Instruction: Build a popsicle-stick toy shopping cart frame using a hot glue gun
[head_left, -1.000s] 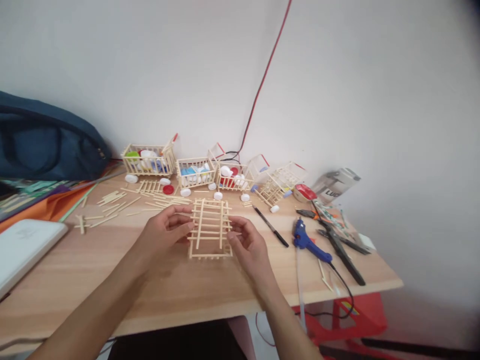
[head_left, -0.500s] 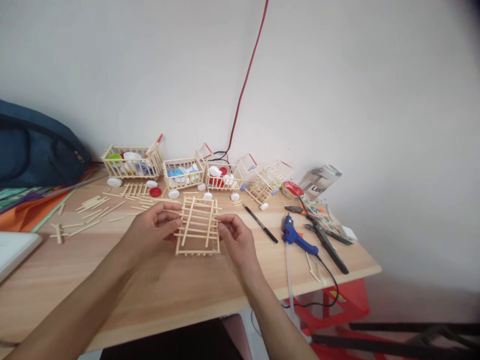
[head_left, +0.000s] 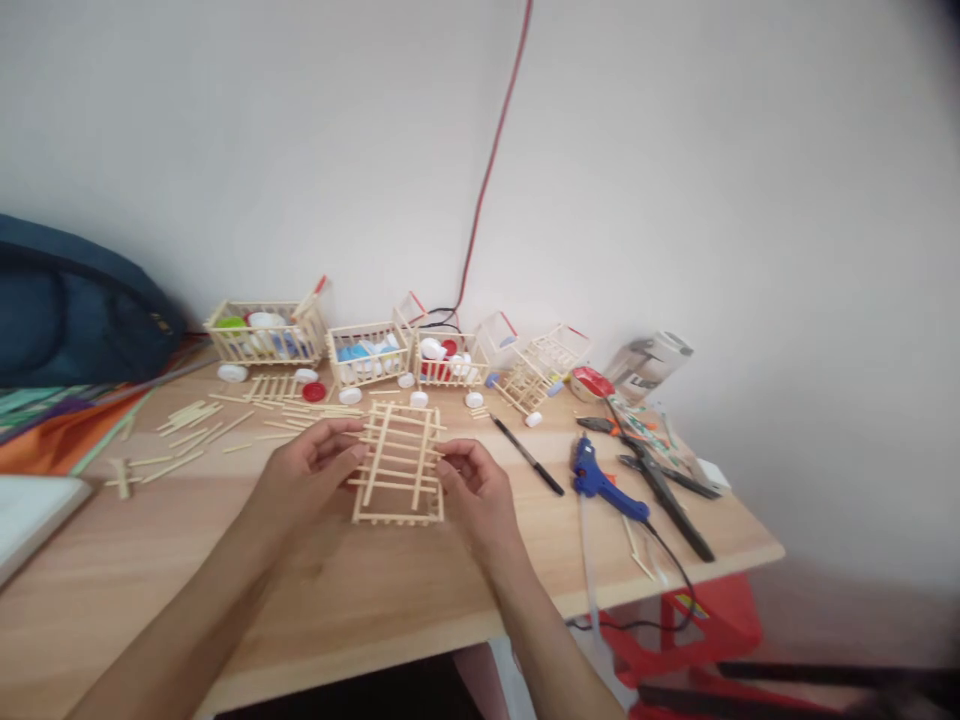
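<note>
A stick rack (head_left: 401,462), ladder-like with two long sticks across several crossbars, sits over a stick frame (head_left: 397,519) above the near middle of the table (head_left: 360,600); whether the two are joined I cannot tell. With the rack as the clock's centre and twelve towards the wall (head_left: 300,150), the left hand (head_left: 311,470) is at nine, pinching the rack's edge between thumb and fingers, and the right hand (head_left: 480,495) is between three and four, grasping the opposite edge in the same way. Loose sticks (head_left: 187,415) lie scattered around ten. Along the wall, the large cart (head_left: 270,362) stands between ten and eleven, the middle cart (head_left: 371,379) towards half past eleven and the small cart (head_left: 450,382) near half past twelve, all three holding colourful caps. A tilted cart (head_left: 525,385) leans at about two. A pen (head_left: 529,457) lies at three, and beyond it are a blue glue gun (head_left: 592,478) and dark pliers (head_left: 679,505). Below the table's edge, a red stool (head_left: 724,615) shows around four.
</note>
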